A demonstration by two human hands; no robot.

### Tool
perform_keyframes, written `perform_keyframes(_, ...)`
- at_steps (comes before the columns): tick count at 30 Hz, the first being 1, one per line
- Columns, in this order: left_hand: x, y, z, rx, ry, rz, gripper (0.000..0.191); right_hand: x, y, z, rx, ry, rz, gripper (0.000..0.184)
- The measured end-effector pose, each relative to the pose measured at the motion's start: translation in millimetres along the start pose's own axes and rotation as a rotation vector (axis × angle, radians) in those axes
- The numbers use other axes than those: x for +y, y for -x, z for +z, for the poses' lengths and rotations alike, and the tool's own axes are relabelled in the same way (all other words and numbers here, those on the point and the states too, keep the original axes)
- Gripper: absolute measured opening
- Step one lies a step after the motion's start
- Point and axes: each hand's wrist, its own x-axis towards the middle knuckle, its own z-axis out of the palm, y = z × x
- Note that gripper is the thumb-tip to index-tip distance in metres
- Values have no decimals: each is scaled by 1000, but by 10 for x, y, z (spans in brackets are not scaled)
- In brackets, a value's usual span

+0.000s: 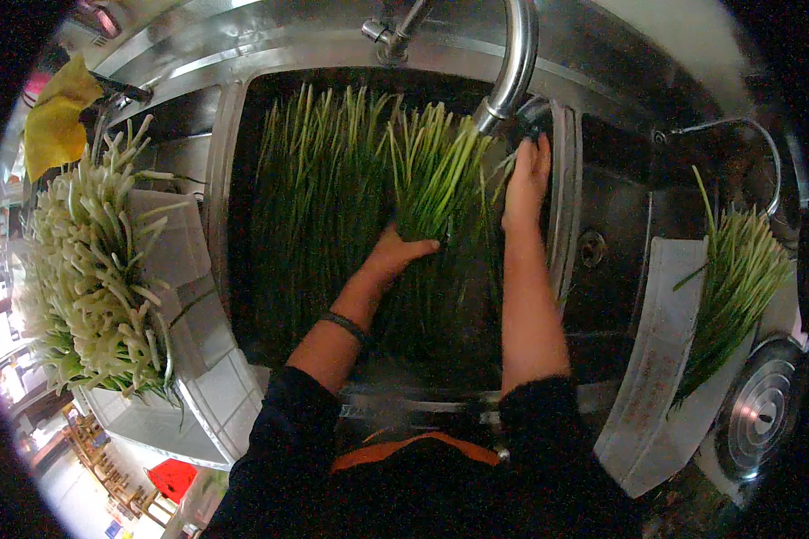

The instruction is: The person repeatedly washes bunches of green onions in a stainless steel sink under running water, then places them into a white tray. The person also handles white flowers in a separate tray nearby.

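Note:
Long green stalks, likely garlic chives (310, 182), lie side by side in a deep metal sink basin (232, 202), tips toward the faucet (522, 60). My left hand (401, 249) rests at a brighter bunch of the stalks (438, 168), its thumb apart and pointing right; whether its hidden fingers grip the bunch cannot be told. Up at the basin's right back corner, my right hand (531, 168) reaches with raised fingers to a dark object (532, 118) that is too unclear to name. A few loose stalks hang close to its left side.
At the left, a heap of pale-stemmed green vegetables (101, 269) fills a white container (226, 397). More green stalks (735, 290) lie in a white container (661, 364) on the right, beside a round metal lid (762, 418). A second basin with a drain (591, 247) adjoins. A yellow cloth (61, 121) hangs upper left.

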Motion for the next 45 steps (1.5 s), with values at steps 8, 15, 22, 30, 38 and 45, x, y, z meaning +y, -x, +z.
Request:
perform_keyframes(8, 378, 62, -17, 196, 171, -106, 77, -133, 932, -82, -409, 263, 625, 117)
perform_keyframes(15, 163, -179, -185, 345, 226, -242, 51, -147, 968, -95, -307, 226, 657, 109)
perform_keyframes(22, 336, 9, -134, 226, 139, -161, 80, -117, 1056, -239, -262, 139, 633, 108)
perform_keyframes(30, 476, -41, 96, -58, 302, -156, 66, -162, 707, -55, -244, 156, 619, 103)
perform_keyframes(38, 407, -75, 207, 130, 167, -88, 50, -21, 999, -195, -307, 68, 627, 98)
perform_keyframes(45, 260, -3, -64, 390, 255, -142, 46, -6, 1080, -380, 85, 269, 558, 70)
